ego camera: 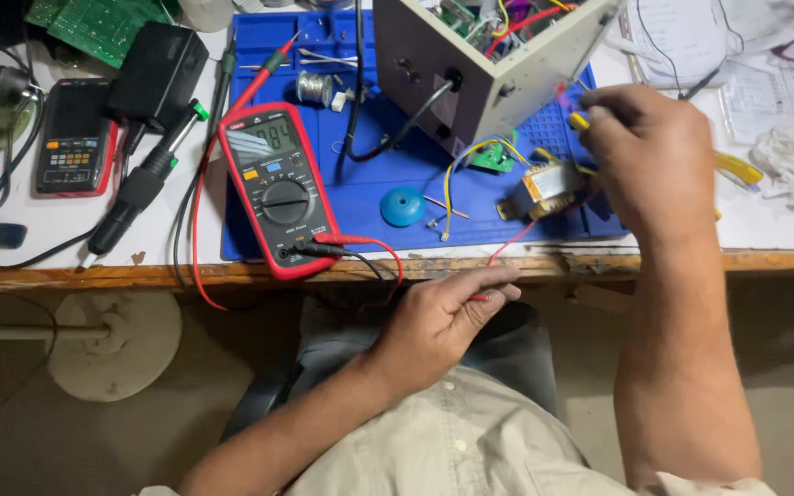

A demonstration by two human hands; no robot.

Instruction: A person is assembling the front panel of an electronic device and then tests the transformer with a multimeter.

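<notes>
Grey multimeter screen (266, 140) on blue mat, left; dark calculator screen (73, 110) far left.

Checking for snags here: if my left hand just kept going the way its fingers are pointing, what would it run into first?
Probably the wooden bench edge: the left hand points up and right, a thin red wire at its fingertips. Depth is unclear; it might pass beneath.

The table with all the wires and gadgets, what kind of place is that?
Most likely an electronics repair bench. A red multimeter with test leads lies on a blue work mat, an opened grey metal box shows its wiring, and a green circuit board sits at the back.
</notes>
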